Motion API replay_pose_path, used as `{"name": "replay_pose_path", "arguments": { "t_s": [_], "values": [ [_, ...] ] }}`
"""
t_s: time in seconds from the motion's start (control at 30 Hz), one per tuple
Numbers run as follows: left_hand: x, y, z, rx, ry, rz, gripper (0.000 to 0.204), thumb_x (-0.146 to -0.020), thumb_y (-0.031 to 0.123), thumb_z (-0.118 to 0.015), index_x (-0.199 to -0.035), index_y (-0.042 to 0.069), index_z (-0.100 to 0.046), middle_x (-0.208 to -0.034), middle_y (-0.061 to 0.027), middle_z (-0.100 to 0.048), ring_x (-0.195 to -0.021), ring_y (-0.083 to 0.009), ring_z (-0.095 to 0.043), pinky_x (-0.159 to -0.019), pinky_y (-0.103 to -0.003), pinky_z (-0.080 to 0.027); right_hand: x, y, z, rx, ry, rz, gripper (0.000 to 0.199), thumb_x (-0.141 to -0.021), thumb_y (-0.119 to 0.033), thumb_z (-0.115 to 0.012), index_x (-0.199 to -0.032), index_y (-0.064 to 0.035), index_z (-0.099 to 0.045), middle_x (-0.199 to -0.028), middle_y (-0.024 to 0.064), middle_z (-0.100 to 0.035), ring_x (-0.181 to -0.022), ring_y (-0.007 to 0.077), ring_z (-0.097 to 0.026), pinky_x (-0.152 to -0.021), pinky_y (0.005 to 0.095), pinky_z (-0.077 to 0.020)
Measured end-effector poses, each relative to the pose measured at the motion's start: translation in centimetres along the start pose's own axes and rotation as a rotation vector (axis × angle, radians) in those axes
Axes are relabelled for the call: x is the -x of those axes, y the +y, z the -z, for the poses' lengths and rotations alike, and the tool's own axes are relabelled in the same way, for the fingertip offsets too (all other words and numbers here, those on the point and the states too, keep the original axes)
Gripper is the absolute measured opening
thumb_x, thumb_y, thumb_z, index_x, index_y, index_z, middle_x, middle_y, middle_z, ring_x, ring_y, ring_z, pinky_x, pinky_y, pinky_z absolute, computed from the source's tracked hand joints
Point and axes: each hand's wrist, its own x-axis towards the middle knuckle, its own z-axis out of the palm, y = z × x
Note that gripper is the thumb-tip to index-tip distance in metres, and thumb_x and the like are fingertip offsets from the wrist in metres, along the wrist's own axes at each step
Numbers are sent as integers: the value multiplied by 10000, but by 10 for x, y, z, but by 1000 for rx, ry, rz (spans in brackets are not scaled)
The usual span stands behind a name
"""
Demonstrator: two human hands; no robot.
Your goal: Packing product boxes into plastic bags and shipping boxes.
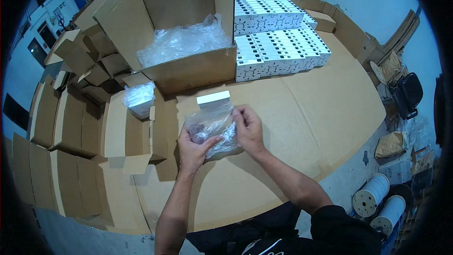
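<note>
Head view: left fingers (212, 142) and right fingers (239, 119) pinch opposite sides of the clear plastic bag (211, 128) between them.

Cool, dimmish light; bag (214, 134) glints between left hand (191, 155) and right hand (250, 130). Soft shadows below, on cardboard (226, 193). Edges bend, blacken.

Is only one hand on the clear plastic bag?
No, the left hand and right hand both hold the clear plastic bag.
</note>
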Motion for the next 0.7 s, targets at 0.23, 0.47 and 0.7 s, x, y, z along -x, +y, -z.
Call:
{"name": "replay_pose_path", "arguments": {
  "t_s": [0.23, 0.47, 0.7],
  "values": [
    [-1, 5, 0, -28, -63, -106, 611, -713, 75, -917, -1198, 24, -550, -1082, -56, -657, -975, -131, -643, -847, -300, -562, -19, -60, 13, 540, -145, 780, 356, -792, -76, -781, -1112, -42, -628, -1088, 132, -619, -981, 301, -616, -863, 411, -493],
    [-5, 6, 6, -135, -78, -88, 616, -676, 87, -938, -1155, 52, -553, -1098, -54, -660, -1011, -137, -643, -881, -311, -559, -40, -60, 4, 813, -622, 830, 220, -850, -144, -742, -1030, -88, -626, -940, 79, -659, -952, 268, -634, -957, 428, -426],
    [-2, 14, 9, -296, -104, -148, 687, -631, 131, -970, -1167, 45, -549, -1115, -69, -670, -1035, -170, -647, -902, -349, -545, -57, -106, -5, 884, -981, 440, 137, -926, -172, -594, -1038, -96, -572, -864, 146, -628, -835, 340, -597, -940, 442, -416]
  ]
}}
